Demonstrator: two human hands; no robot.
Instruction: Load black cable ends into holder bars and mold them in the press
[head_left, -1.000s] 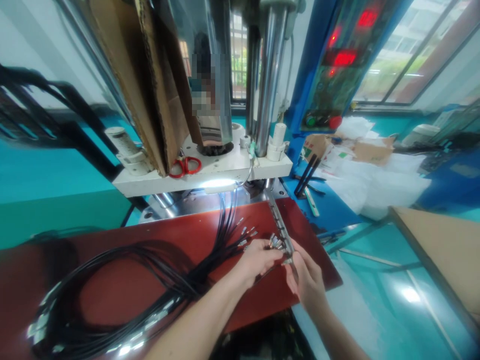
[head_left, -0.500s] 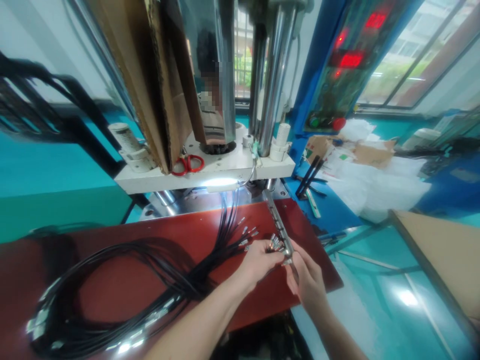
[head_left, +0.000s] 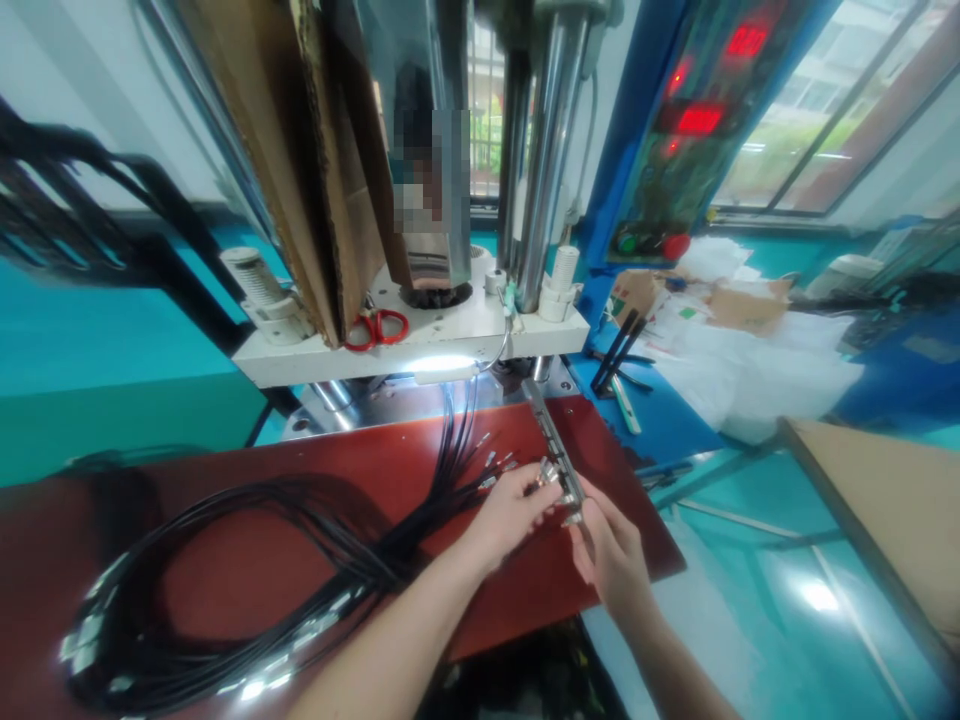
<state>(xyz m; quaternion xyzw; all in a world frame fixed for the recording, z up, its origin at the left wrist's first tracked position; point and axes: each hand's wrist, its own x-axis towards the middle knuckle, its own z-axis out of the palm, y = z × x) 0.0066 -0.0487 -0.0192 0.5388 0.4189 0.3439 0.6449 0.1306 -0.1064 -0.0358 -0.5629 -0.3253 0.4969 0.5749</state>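
My left hand (head_left: 514,512) is closed around several small shiny metal terminals (head_left: 550,472), which stick out past its fingertips beside the bar. My right hand (head_left: 613,540) grips the near end of a long, narrow metal bar (head_left: 551,432) with slots along it. The bar slants away toward the press, and a small metal piece sits at its near end by my right fingers. A coiled bundle of black cables (head_left: 300,490) lies on the reddish-brown board (head_left: 225,570) to the left. Its metal-tipped ends (head_left: 491,465) fan out near my left hand.
Behind the board stands a press with a white plate (head_left: 450,340), a lit lamp and red-handled scissors (head_left: 379,328) on it. A utility knife (head_left: 625,405) and pliers lie on the blue surface (head_left: 675,415). A cardboard box (head_left: 885,500) is at the right.
My left hand has lifted slightly up and left from the bar's near end, its fingers shifting on the terminals. My right hand and the bar stay nearly in place.
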